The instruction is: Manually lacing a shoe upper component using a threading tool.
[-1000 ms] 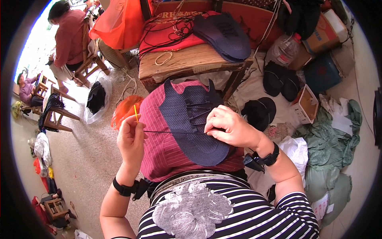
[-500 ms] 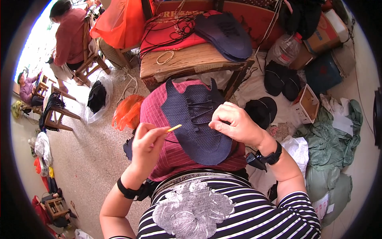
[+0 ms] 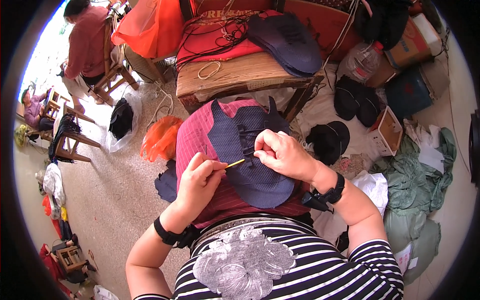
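A dark navy knit shoe upper (image 3: 262,194) lies spread over my lap on a maroon checked cloth (image 3: 192,135), its two pointed ends away from me. Black lace (image 3: 247,134) crosses its middle in several rows. My left hand (image 3: 199,185), at the upper's left edge, pinches a thin yellow stick-like tool (image 3: 235,163) whose tip points right, over the lacing. Over the right half of the upper, my right hand (image 3: 290,157) is closed in a pinch close to that tip. Whatever lies between its fingertips is too small to make out.
Ahead stands a wooden bench (image 3: 235,80) with a stack of navy uppers (image 3: 287,47), black cords (image 3: 212,46) and a red bag. An orange bag (image 3: 161,137) lies on the floor at left. At right are black shoe pieces (image 3: 327,141), a white basket (image 3: 387,131) and green sheeting (image 3: 417,175).
My left hand has moved right and slightly down, bringing the yellow tool over the upper. My right hand has shifted a little left, so the two hands are closer together.
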The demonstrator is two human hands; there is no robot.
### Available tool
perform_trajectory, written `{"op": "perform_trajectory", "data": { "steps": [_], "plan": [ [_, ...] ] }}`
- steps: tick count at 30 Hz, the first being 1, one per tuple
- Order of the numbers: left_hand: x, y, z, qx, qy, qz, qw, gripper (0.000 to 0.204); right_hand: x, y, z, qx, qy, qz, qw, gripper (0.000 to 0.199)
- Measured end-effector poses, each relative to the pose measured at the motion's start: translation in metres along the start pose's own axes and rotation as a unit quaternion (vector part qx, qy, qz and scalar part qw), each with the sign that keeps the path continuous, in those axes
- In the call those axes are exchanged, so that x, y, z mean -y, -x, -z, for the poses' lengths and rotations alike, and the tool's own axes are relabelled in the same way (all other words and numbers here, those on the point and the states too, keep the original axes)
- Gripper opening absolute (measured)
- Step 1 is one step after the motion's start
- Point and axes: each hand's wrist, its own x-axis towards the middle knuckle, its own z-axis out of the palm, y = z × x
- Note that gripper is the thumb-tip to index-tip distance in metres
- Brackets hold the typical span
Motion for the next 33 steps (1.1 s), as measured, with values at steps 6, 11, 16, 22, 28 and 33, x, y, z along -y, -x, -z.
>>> {"op": "perform_trajectory", "data": {
  "steps": [6,11,16,22,28,33],
  "plan": [
    [-0.004,-0.003,0.004,0.024,-0.020,0.008,0.999,0.016,-0.006,0.003,-0.002,0.007,0.006,0.022,1.000,0.019],
    [-0.011,-0.004,0.008,0.037,-0.045,0.027,0.998,0.014,-0.005,0.006,-0.002,0.012,-0.018,0.034,0.999,0.025],
    [-0.016,-0.009,0.005,0.044,0.018,0.029,0.998,0.013,-0.006,0.005,-0.002,0.022,-0.003,0.045,0.999,0.028],
    [-0.015,-0.016,-0.014,0.038,0.051,0.079,0.995,0.010,-0.006,0.005,-0.003,0.023,-0.004,0.037,0.999,0.028],
    [-0.007,-0.029,-0.029,0.038,0.086,0.064,0.993,0.013,-0.003,0.007,0.000,0.003,-0.094,-0.017,0.995,0.020],
    [-0.002,-0.029,-0.034,0.047,0.127,0.118,0.984,0.013,-0.006,0.011,0.003,-0.039,-0.082,-0.029,0.995,0.014]
  ]
}}
